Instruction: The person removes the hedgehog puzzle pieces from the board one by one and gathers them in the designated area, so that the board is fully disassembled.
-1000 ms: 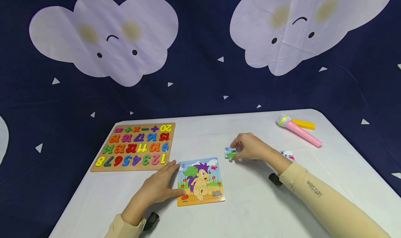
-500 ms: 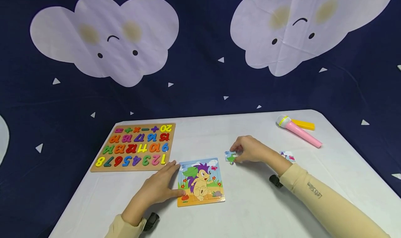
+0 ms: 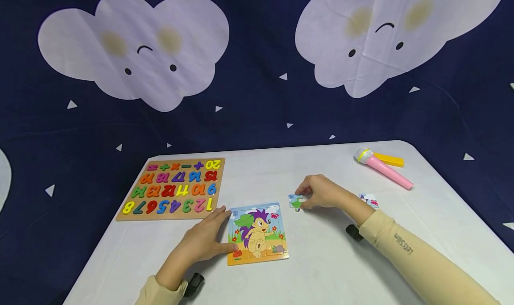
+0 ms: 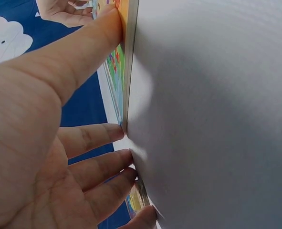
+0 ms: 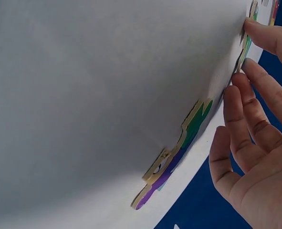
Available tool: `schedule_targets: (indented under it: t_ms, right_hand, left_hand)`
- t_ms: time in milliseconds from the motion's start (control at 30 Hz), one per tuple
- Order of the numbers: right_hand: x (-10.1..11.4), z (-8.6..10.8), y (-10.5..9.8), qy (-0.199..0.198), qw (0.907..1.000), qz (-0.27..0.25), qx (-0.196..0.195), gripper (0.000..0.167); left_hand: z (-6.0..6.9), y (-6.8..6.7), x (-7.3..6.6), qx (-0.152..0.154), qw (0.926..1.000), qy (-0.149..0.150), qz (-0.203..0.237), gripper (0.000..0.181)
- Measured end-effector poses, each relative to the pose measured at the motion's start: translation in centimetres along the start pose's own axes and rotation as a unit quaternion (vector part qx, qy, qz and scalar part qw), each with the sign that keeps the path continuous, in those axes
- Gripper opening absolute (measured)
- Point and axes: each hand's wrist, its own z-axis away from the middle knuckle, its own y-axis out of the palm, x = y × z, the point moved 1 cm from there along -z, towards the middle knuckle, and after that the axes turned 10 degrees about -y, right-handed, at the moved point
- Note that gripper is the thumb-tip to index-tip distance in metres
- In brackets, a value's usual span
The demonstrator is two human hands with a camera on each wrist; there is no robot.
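My left hand point(image 3: 205, 238) lies at the left side of a square hedgehog jigsaw puzzle point(image 3: 259, 233). Its thumb rests on the puzzle's lower left corner, while the index fingertip meets the upper left corner; the fingers are nearly straight. To the right, my right hand point(image 3: 321, 191) pinches a blue and green puzzle piece point(image 3: 295, 201) between thumb and index finger, low at the tabletop. Part of that piece is hidden behind the fingers. Another puzzle piece point(image 3: 369, 200) lies beyond the right wrist, and the right wrist view shows a green and purple puzzle piece point(image 5: 179, 148) on the white surface.
A wooden number board point(image 3: 180, 215) with coloured numerals and signs lies at the left. At the back right, a pink toy microphone point(image 3: 385, 169) lies in front of a yellow block point(image 3: 391, 159). A dark blue cloud-patterned cloth point(image 3: 257, 73) hangs behind the white table point(image 3: 329, 269).
My right hand has shifted slightly toward me with the blue and green puzzle piece, then stayed almost still. The left hand and the hedgehog puzzle keep their place.
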Motion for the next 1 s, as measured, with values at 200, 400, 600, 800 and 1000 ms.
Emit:
schedule_targets:
  t_ms: [200,400,600,800,1000]
  right_hand:
    - [-0.1,0.1,0.1,0.013,0.9999,-0.002,0.006,0.036]
    - [0.1,0.2,0.1,0.007,1.0000,0.001,0.000,0.045]
    - [1.4,0.6,0.4,-0.008,0.9997,-0.003,-0.025,0.042]
    - [4.3,0.7,1.7,-0.024,0.9996,-0.003,-0.013,0.035]
    - [6.4,0.8,3.6,-0.043,0.9985,-0.033,0.003,0.036]
  left_hand:
    - [0.0,0.0,0.0,-0.001,1.0000,0.003,-0.001,0.100]
    - [0.0,0.1,0.0,-0.007,0.9999,0.006,-0.005,0.100]
    - [0.4,0.1,-0.4,-0.019,0.9997,0.010,-0.013,0.092]
    - [1.3,0.3,-1.7,-0.071,0.9963,0.035,-0.032,0.075]
    - [1.7,0.9,-2.9,-0.075,0.9937,0.083,0.001,0.055]
